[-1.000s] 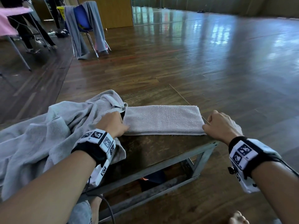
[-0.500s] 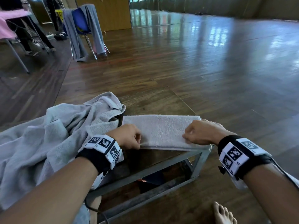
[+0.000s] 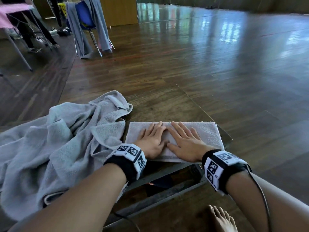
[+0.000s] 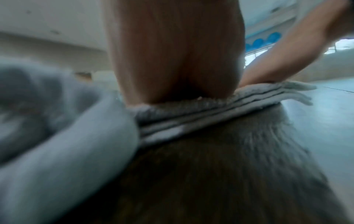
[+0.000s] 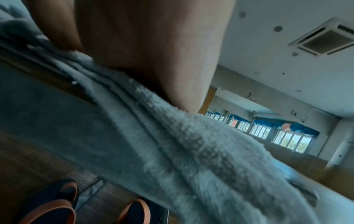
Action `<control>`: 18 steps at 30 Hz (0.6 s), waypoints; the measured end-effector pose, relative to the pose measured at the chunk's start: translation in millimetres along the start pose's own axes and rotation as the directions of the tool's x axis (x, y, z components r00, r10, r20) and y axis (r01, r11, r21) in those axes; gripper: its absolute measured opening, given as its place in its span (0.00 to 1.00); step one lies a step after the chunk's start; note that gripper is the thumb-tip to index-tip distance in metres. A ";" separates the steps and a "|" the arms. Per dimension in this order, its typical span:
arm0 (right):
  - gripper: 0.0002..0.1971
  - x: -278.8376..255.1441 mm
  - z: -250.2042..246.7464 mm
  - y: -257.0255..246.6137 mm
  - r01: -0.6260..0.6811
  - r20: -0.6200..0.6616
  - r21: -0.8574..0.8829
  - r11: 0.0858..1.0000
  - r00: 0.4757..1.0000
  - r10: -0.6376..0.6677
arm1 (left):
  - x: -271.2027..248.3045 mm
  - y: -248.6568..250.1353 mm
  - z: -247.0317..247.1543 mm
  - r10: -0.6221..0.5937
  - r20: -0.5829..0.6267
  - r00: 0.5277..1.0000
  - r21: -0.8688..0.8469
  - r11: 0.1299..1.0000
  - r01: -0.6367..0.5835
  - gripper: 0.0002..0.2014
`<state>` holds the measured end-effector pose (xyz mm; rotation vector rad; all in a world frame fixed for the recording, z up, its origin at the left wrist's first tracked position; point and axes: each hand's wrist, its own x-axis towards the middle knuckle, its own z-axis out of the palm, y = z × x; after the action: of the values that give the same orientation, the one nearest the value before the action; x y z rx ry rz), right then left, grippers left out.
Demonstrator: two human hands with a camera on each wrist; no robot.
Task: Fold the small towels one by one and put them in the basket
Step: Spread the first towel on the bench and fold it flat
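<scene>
A folded pale grey towel (image 3: 207, 133) lies as a narrow strip on the low wooden table (image 3: 160, 104). My left hand (image 3: 153, 139) and right hand (image 3: 183, 141) lie flat on it side by side, fingers straight, pressing it down. The left wrist view shows the towel's stacked layers (image 4: 201, 112) under my palm. In the right wrist view the towel's nubby edge (image 5: 191, 144) runs under my hand. A heap of unfolded grey towels (image 3: 55, 141) sits to the left, touching the folded one. No basket is in view.
The table has a metal frame (image 3: 167, 195) with dark shoes (image 5: 47, 204) beneath. My bare foot (image 3: 220, 218) is on the wooden floor. At far left, a blue chair draped with grey cloth (image 3: 88, 25) and a person's legs (image 3: 31, 30).
Both hands pinched the towel's ends, brought the near edge over in another fold, and now lie flat together on the middle of the narrower strip.
</scene>
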<state>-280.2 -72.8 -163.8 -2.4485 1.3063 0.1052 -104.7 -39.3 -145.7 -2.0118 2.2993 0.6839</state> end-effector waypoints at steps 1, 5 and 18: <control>0.38 0.4 0.2 1.8 -0.006 0.000 0.001 1.000 1.000 0.006 | 0.4 -4.2 0.9 0.010 0.021 1.000 0.000 1.000 -0.010 0.30; 0.44 -6.2 -4.4 6.9 -0.006 0.004 -0.009 1.000 1.000 0.006 | -2.5 -15.3 -1.5 0.055 0.032 0.998 0.015 0.998 -0.056 0.34; 0.72 -34.1 -32.2 23.4 -0.215 0.244 0.021 0.976 0.948 0.203 | -23.2 -35.5 -12.3 -0.095 0.131 0.987 0.073 0.994 0.086 0.56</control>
<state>-322.1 -69.0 -132.3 -2.1703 1.4340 0.4080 -63.7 -24.4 -139.1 -1.9617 2.1140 0.7032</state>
